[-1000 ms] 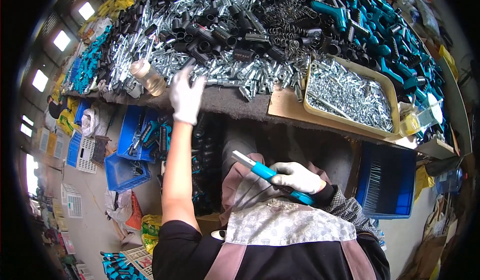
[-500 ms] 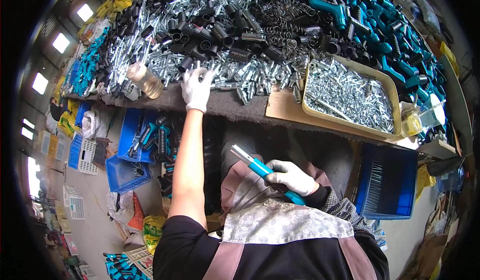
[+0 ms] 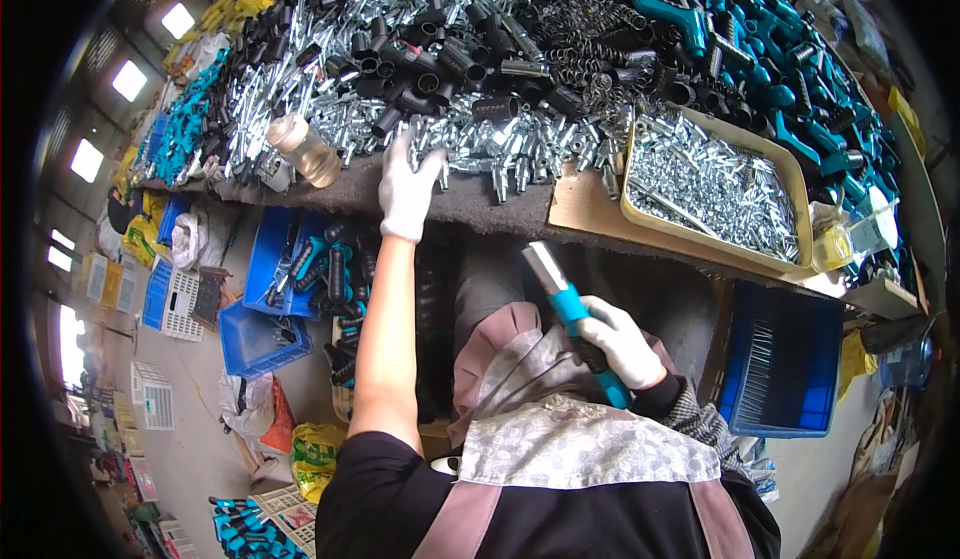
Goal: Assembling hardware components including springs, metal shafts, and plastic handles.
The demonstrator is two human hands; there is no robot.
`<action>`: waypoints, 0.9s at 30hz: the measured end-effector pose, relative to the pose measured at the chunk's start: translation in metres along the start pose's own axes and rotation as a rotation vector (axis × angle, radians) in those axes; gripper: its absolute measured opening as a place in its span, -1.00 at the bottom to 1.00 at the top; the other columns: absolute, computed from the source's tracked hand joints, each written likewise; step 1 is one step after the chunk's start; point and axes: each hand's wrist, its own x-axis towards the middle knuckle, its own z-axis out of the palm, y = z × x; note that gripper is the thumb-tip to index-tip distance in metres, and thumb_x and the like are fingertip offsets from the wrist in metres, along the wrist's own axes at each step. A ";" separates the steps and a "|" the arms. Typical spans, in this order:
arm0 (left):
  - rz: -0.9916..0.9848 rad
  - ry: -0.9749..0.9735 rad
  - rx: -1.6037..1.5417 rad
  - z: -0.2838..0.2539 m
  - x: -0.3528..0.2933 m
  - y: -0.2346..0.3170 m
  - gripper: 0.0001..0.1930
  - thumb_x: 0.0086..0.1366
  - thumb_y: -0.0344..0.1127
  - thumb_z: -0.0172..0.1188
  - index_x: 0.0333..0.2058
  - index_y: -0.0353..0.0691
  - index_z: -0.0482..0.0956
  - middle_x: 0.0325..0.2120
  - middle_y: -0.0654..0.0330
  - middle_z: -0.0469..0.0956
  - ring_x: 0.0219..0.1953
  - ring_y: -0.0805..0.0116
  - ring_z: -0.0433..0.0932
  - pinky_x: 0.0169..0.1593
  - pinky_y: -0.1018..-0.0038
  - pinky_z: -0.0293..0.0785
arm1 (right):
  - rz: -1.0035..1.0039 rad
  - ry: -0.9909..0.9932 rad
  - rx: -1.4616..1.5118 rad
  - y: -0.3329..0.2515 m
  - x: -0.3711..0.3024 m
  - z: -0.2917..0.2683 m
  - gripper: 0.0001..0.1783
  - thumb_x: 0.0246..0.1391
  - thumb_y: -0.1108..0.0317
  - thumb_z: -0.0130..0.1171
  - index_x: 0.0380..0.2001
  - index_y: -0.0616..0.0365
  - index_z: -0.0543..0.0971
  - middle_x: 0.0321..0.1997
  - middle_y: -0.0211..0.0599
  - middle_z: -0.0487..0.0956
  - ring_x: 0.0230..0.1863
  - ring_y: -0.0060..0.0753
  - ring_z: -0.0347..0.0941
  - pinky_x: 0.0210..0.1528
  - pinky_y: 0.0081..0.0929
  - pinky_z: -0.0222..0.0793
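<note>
My left hand (image 3: pixel 407 191), in a white glove, reaches to the bench's front edge. Its thumb and fingers are apart, with the fingertips at a heap of small silver metal fittings (image 3: pixel 515 149); no held part shows between them. Over my lap, my right hand (image 3: pixel 620 344), also gloved, is closed around the teal and black handle of a hand tool (image 3: pixel 568 306). A shiny metal tube sticks out of the handle's upper end, tilted up and to the left. The tool's exact kind is unclear.
A clear bottle with a pale lid (image 3: pixel 305 152) stands left of my left hand. To the right lie a yellowish tray (image 3: pixel 715 236) of small metal parts and teal handles (image 3: pixel 680 21). Black sleeves and springs (image 3: pixel 590 34) pile up behind. Blue crates (image 3: pixel 778 359) sit below the bench.
My left hand's fingers have straightened from a curled pose among the fittings. The tool in my right hand has swung more upright, its metal end moving right and up. The view has shifted slightly.
</note>
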 end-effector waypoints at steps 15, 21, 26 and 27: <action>0.115 -0.260 0.381 -0.023 0.000 -0.005 -0.55 0.10 -0.16 0.39 -0.03 -0.16 0.60 -0.17 -0.03 0.62 -0.09 -0.06 0.60 0.00 0.17 0.51 | -0.160 0.045 0.074 -0.021 -0.007 -0.002 -0.37 0.06 -0.02 0.34 0.04 0.19 0.42 -0.26 -0.31 0.54 -0.32 -0.52 0.48 -0.24 -0.53 0.41; -0.087 -0.184 -0.429 -0.031 -0.029 0.014 -0.59 0.25 -0.51 0.19 0.08 -0.38 0.47 -0.18 0.21 0.55 -0.22 0.45 0.52 -0.07 0.52 0.49 | -0.149 0.024 -0.219 -0.039 -0.018 -0.016 -0.31 0.25 0.15 0.18 0.36 0.16 0.27 -0.16 -0.34 0.54 -0.21 -0.58 0.46 -0.09 -0.51 0.43; -0.162 -0.447 -0.913 -0.018 -0.128 0.128 -0.65 0.25 -0.49 0.31 -0.01 -0.34 0.47 -0.20 0.21 0.54 -0.18 0.48 0.54 -0.06 0.53 0.52 | -0.352 0.158 -0.566 -0.013 -0.008 -0.016 -0.37 0.12 0.28 0.26 0.27 0.15 0.40 -0.01 -0.02 0.61 -0.04 -0.14 0.61 0.02 -0.36 0.46; -0.188 -0.468 -0.946 -0.017 -0.139 0.137 -0.65 0.23 -0.53 0.32 -0.03 -0.33 0.48 -0.19 0.22 0.58 -0.18 0.50 0.55 -0.06 0.53 0.54 | -0.462 0.207 -0.712 -0.010 -0.008 -0.017 -0.34 0.07 0.28 0.30 0.26 0.14 0.41 -0.01 0.00 0.61 -0.04 -0.05 0.60 0.01 -0.32 0.47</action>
